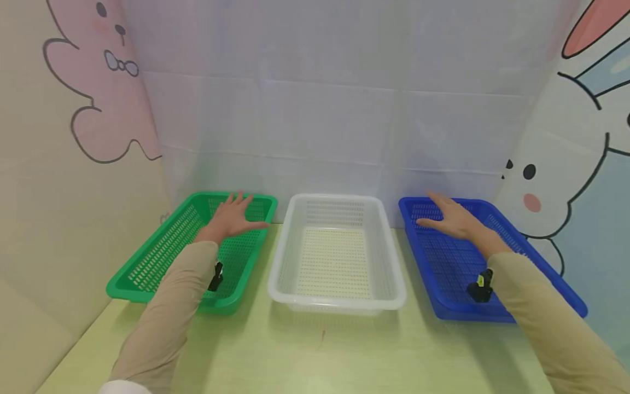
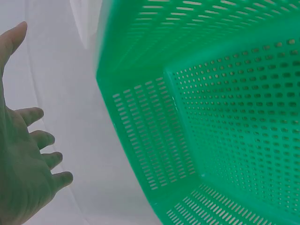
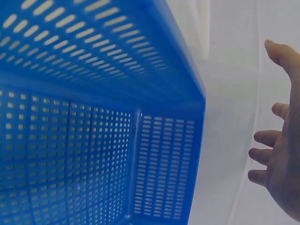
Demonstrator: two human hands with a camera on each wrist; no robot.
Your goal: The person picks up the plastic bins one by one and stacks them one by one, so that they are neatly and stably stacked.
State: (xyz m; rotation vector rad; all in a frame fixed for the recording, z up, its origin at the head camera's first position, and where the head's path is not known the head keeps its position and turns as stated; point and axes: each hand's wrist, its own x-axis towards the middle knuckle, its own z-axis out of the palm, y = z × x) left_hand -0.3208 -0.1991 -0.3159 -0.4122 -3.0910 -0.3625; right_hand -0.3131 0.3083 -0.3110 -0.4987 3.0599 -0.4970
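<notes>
My left hand [image 1: 228, 219] is held over the green basket [image 1: 236, 301], fingers spread and nothing in it. In the left wrist view that hand [image 2: 28, 164] shows at the left edge, beside the basket's slotted end wall [image 2: 150, 136]. Over the blue basket [image 1: 443, 306] my right hand [image 1: 455, 219] reaches out with straight fingers and thumb apart, also bare. The right wrist view has the right hand [image 3: 281, 150] at its right edge, apart from the blue basket's wall [image 3: 164, 164]. Inside both baskets, the parts of the floor that show hold no objects.
Between the two coloured baskets stands a white basket [image 1: 337, 303] with a perforated floor. All three sit on a pale green table [image 1: 295, 355]. Behind them hangs a white cloth [image 1: 320, 120]. Printed cartoon animals mark the side walls. Small black devices [image 1: 481, 287] sit at the wrists.
</notes>
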